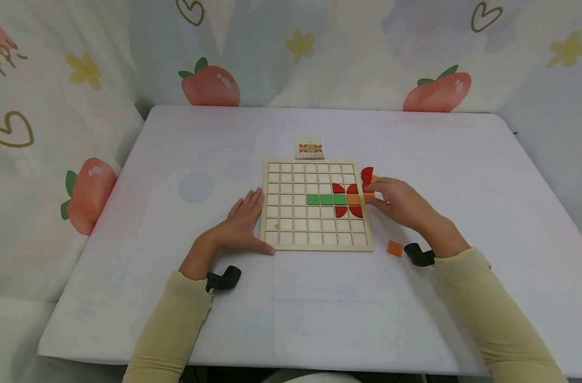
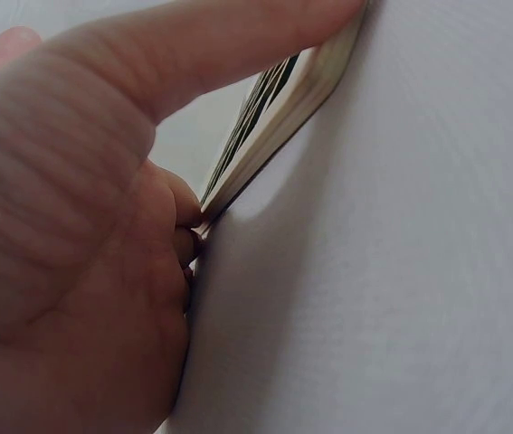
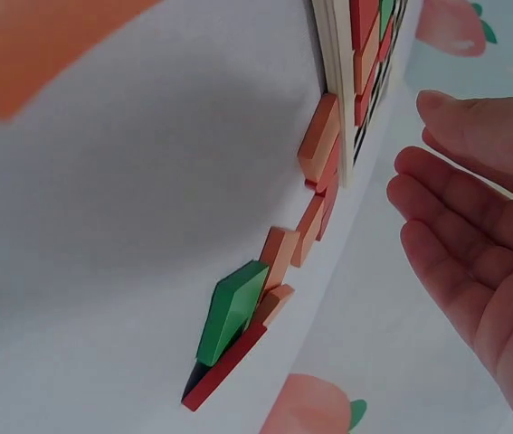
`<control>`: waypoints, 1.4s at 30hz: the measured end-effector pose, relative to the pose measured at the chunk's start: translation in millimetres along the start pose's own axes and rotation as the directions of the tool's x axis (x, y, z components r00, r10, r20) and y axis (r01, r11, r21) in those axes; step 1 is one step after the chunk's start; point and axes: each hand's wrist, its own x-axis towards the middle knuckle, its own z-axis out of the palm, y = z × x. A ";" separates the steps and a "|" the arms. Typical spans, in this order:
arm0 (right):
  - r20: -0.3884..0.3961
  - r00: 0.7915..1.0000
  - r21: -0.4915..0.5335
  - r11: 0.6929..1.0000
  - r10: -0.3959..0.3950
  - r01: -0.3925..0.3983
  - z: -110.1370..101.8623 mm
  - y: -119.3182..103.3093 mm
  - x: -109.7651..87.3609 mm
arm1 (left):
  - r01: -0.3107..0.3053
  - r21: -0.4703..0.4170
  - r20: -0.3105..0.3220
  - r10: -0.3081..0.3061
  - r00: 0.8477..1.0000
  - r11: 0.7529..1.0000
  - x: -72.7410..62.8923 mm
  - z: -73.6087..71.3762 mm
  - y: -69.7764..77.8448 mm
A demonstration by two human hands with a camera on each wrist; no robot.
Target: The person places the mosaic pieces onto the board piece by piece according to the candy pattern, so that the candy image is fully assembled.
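A wooden grid board (image 1: 319, 248) lies on the table. In its grid sit a row of green squares (image 1: 326, 199), an orange square (image 1: 353, 199) and several red quarter-circle pieces (image 1: 338, 188). My left hand (image 1: 240, 226) rests along the board's left edge, fingers straight, thumb at the near corner. Over loose pieces beside the right edge hovers my right hand (image 1: 403, 205), its fingers loosely bent. The right wrist view shows its thumb and fingers apart, with nothing between them. There, loose orange pieces (image 3: 279, 255), a green piece (image 3: 232, 312) and red pieces (image 3: 224, 371) lie below.
Beyond the board's far edge lies a small pattern card (image 1: 309, 148). A single orange square (image 1: 395, 248) is on the table near the right wrist's black camera strap (image 1: 419, 255). Another black strap (image 1: 224, 278) is on the left wrist. Printed curtains stand behind the table.
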 end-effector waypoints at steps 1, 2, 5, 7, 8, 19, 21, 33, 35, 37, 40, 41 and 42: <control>-0.004 1.000 -0.003 1.000 0.014 -0.014 -0.4 1.4 -1.1 | 0.001 -0.003 0.000 -0.001 1.000 1.000 0.0 -0.2 0.1; -0.005 1.000 -0.001 1.000 0.026 -0.026 -0.8 2.6 -2.1 | 0.001 -0.006 -0.001 -0.001 1.000 1.000 -0.1 -0.4 0.3; 0.006 0.999 0.013 0.999 0.045 -0.045 -1.8 5.6 -4.9 | 0.005 -0.009 -0.002 -0.005 1.000 1.000 -0.7 -1.0 0.5; 0.016 0.999 0.023 0.999 0.046 -0.046 -2.0 8.0 -6.9 | 0.003 -0.010 -0.003 -0.003 1.000 1.000 -1.0 -1.1 0.6; 0.023 0.999 0.028 0.998 0.047 -0.047 -1.9 9.4 -8.2 | 0.000 -0.011 -0.003 0.000 1.000 1.000 -1.0 -0.8 0.5; 0.074 0.987 0.056 0.988 0.141 -0.145 1.5 24.2 -24.1 | 0.001 -0.005 0.001 -0.001 1.000 1.000 -1.0 -0.4 0.8; 0.066 0.987 0.062 0.986 0.148 -0.153 1.8 26.7 -26.7 | 0.003 -0.002 0.004 -0.003 1.000 1.000 -0.9 -0.5 0.8; 0.029 0.983 0.054 0.982 0.182 -0.183 2.6 37.5 -38.1 | -0.006 -0.001 0.000 0.006 1.000 1.000 1.0 -0.2 -0.3; 0.032 0.980 0.051 0.979 0.198 -0.199 1.7 38.4 -38.2 | -0.004 -0.001 0.001 0.004 1.000 1.000 0.8 -0.3 -0.2; 0.041 0.977 0.049 0.976 0.211 -0.212 1.4 39.7 -37.6 | -0.005 -0.002 0.000 0.005 1.000 1.000 0.9 -0.1 -0.5; 0.053 0.972 0.049 0.972 0.227 -0.229 1.9 42.1 -36.4 | -0.009 0.002 -0.002 0.009 1.000 1.000 1.1 0.5 -1.4; 0.056 0.971 0.048 0.971 0.231 -0.233 2.2 42.8 -36.0 | -0.011 0.004 -0.003 0.011 1.000 1.000 1.2 0.8 -1.5; 0.059 0.970 0.049 0.970 0.235 -0.238 2.3 43.1 -35.6 | -0.013 0.007 -0.005 0.013 1.000 1.000 1.6 1.2 -1.9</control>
